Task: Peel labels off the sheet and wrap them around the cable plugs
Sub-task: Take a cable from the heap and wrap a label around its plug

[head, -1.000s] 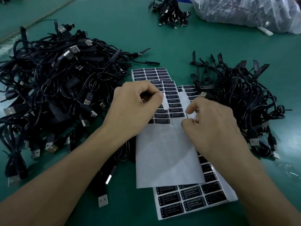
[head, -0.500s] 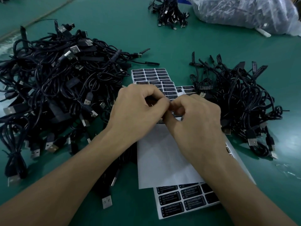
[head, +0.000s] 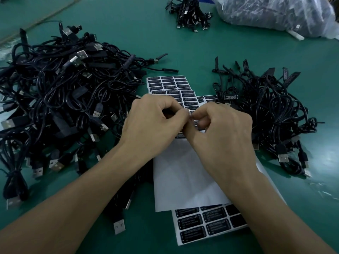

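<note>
Green table (head: 183, 43): open room far-centre + near-right only. Unlabelled cable pile (head: 55, 99) left, biggest, sprawls up to sheets' left edge. Tagged pile (head: 266, 110) right, smaller, just beside right hand (head: 223, 132). Label sheets (head: 168, 83) centre, overlapped; blank backing (head: 183, 180) on top, under wrists. Left hand (head: 152, 125) curled round plug (head: 169, 114), mostly hidden. Right fingertips pinch label (head: 190, 112) at same spot. Step: prob wrap in progress. Nxt: close label square, clear cable rightwards w/o snagging.
</note>
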